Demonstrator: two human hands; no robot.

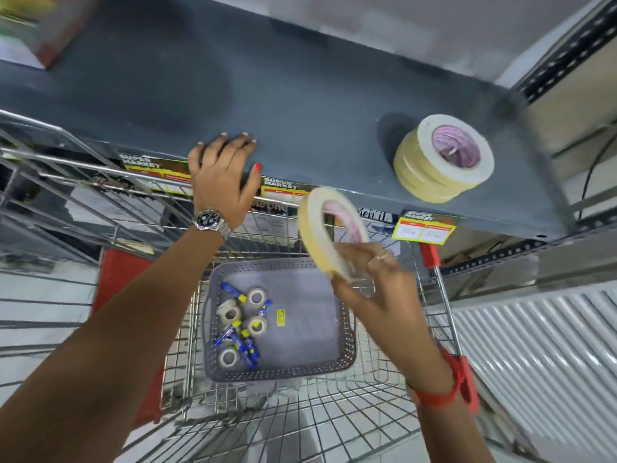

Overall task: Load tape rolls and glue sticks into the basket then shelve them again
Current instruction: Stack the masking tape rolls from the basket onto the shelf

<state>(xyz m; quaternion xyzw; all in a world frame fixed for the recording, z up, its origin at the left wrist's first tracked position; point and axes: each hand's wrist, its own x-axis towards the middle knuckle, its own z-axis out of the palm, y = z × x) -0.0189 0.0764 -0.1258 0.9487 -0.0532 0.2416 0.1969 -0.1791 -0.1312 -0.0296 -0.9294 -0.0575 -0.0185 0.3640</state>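
My right hand (377,289) grips a large cream tape roll (325,233) by its lower edge, holding it tilted in the air above the basket, just below the shelf's front edge. A stack of similar large tape rolls (440,158) stands on the grey shelf (283,95) at the right. My left hand (223,172) rests flat on the shelf's front edge, fingers spread, holding nothing. Below, the grey perforated basket (347,349) sits in a wire cart and holds several small tape rolls (257,324) and blue-and-yellow glue sticks (247,349) bunched at its left side.
The wire shopping cart (300,422) with red handle parts surrounds the basket. Yellow price labels (424,227) line the shelf edge. A perforated metal upright (567,58) stands at the right, a corrugated panel (534,345) below it. Blurred boxes (30,25) sit at the shelf's far left.
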